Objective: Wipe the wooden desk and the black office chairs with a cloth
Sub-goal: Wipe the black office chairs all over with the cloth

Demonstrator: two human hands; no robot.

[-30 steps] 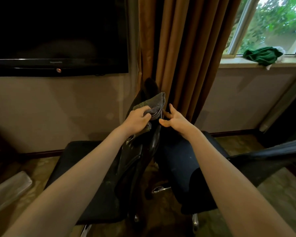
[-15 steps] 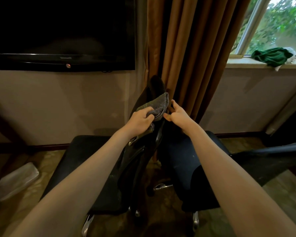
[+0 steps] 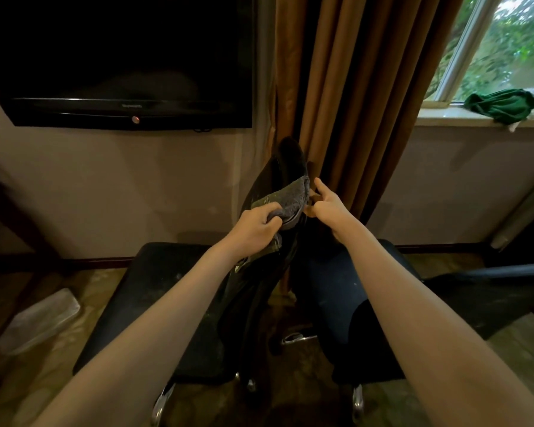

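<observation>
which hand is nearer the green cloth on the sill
Right. The right hand sits below-left of the green cloth; the left hand, gripping the grey cloth, is further left.

The right hand [image 3: 329, 208] hides fingertips behind the cloth [image 3: 290, 200]; the television [image 3: 121, 57] is cropped.

The right hand [image 3: 325, 208] has closed in from beside the chair [image 3: 289, 157] to the cloth [image 3: 290, 200], its fingers now curled at its edge.
</observation>
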